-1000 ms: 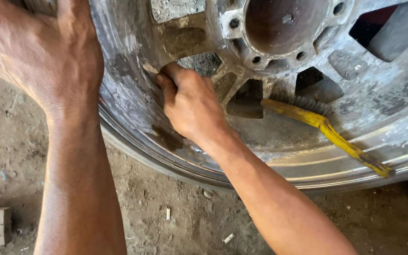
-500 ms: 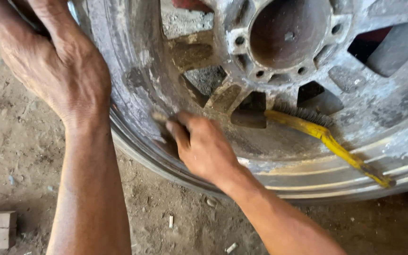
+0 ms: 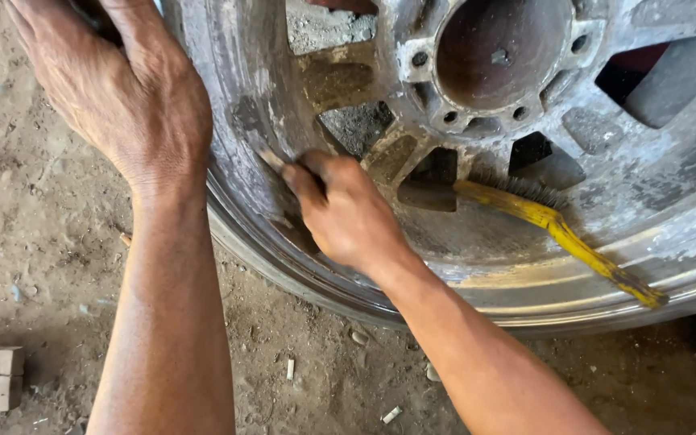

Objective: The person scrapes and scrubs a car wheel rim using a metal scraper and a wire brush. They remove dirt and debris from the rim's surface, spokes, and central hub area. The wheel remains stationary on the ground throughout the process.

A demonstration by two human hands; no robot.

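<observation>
Brush (image 3: 553,221) in wheel (image 3: 670,209), right of hands
</observation>
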